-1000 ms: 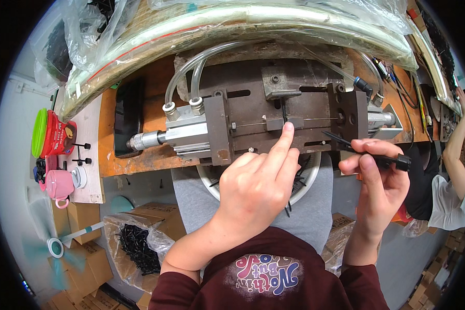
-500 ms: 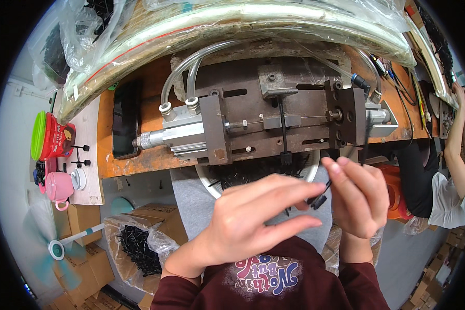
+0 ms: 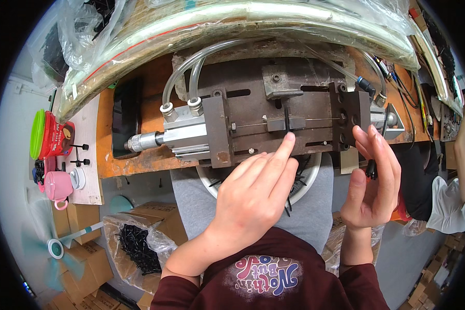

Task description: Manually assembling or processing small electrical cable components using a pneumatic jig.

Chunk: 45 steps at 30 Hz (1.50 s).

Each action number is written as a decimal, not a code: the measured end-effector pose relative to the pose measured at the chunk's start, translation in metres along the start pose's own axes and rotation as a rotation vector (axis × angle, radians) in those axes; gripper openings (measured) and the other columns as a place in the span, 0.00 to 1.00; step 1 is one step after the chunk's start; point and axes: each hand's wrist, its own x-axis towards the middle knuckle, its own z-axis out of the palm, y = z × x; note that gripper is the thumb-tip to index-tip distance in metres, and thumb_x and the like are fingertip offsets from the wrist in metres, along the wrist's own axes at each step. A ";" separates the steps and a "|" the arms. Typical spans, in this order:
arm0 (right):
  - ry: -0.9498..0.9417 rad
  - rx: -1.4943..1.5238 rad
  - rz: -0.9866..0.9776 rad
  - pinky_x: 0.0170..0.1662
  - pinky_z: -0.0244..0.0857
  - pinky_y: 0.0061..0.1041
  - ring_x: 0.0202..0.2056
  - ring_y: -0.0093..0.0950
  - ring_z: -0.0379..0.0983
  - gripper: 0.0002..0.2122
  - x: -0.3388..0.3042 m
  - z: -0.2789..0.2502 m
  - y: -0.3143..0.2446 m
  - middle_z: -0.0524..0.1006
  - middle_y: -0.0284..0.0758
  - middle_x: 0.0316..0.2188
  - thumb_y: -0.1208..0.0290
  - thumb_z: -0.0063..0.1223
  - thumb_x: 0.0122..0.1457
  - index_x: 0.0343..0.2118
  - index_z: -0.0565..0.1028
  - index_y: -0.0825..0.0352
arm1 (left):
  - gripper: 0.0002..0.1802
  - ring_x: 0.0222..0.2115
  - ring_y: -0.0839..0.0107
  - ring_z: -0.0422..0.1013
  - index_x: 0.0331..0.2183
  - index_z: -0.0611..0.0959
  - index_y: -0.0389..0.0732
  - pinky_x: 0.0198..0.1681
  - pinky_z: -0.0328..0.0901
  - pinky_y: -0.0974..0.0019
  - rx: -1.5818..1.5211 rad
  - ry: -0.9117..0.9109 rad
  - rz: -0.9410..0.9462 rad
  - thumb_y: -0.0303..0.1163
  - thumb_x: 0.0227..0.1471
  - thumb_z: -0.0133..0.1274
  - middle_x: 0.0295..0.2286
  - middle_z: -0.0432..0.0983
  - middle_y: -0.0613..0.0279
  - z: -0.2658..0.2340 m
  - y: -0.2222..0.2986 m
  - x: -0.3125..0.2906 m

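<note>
My left hand (image 3: 258, 191) reaches up to the metal clamping fixture (image 3: 263, 142), its index finger lying over the lower end of a thin black plastic stick (image 3: 288, 119). That stick stands across the small grey block (image 3: 275, 124) in the middle of the fixture. My thumb and the stick's lower end are hidden under the fingers, which appear closed on it. To the right of the fixture, my right hand (image 3: 374, 181) is raised with fingers curved. Short black plastic pieces (image 3: 371, 169) are held between its thumb and fingers.
A white basin (image 3: 313, 178) of black sticks rests on my lap beneath the fixture. Air cylinders (image 3: 186, 134) with clear hoses flank the fixture. A dark phone (image 3: 125, 121) lies at left. A lined carton (image 3: 139, 248) holds black pieces. Another person's arm (image 3: 462, 155) shows at far right.
My left hand has moved up to the stick in the fixture, which has slid slightly toward me. My right hand has drawn away to the right, its black pieces now lower between the fingers.
</note>
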 end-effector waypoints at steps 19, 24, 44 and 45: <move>-0.219 0.166 0.171 0.43 0.76 0.27 0.47 0.38 0.78 0.16 0.009 -0.006 -0.014 0.66 0.55 0.58 0.87 0.64 0.45 0.39 0.76 0.71 | 0.17 0.22 0.67 0.76 0.38 0.85 0.42 0.28 0.71 0.69 0.028 -0.277 -0.023 0.32 0.43 0.67 0.44 0.81 0.60 -0.041 0.005 0.027; -0.324 -0.007 0.137 0.43 0.75 0.29 0.44 0.36 0.77 0.14 0.008 0.004 -0.013 0.73 0.47 0.53 0.86 0.65 0.46 0.38 0.78 0.72 | 0.14 0.23 0.79 0.76 0.35 0.87 0.38 0.28 0.68 0.76 0.069 0.004 0.117 0.27 0.41 0.69 0.33 0.83 0.63 -0.079 -0.018 0.087; -0.607 -0.377 -0.084 0.24 0.65 0.21 0.16 0.22 0.66 0.12 0.021 0.023 -0.029 0.77 0.40 0.53 0.75 0.64 0.48 0.36 0.76 0.67 | 0.11 0.31 0.58 0.81 0.35 0.87 0.33 0.38 0.74 0.62 -0.121 -0.055 0.077 0.26 0.47 0.58 0.30 0.82 0.43 -0.048 -0.052 0.195; -0.610 -0.375 -0.085 0.24 0.65 0.22 0.16 0.23 0.67 0.12 0.022 0.022 -0.030 0.77 0.40 0.53 0.74 0.65 0.48 0.37 0.77 0.67 | 0.11 0.31 0.59 0.81 0.35 0.87 0.33 0.37 0.74 0.63 -0.173 -0.035 0.108 0.27 0.48 0.59 0.30 0.83 0.44 -0.059 -0.049 0.186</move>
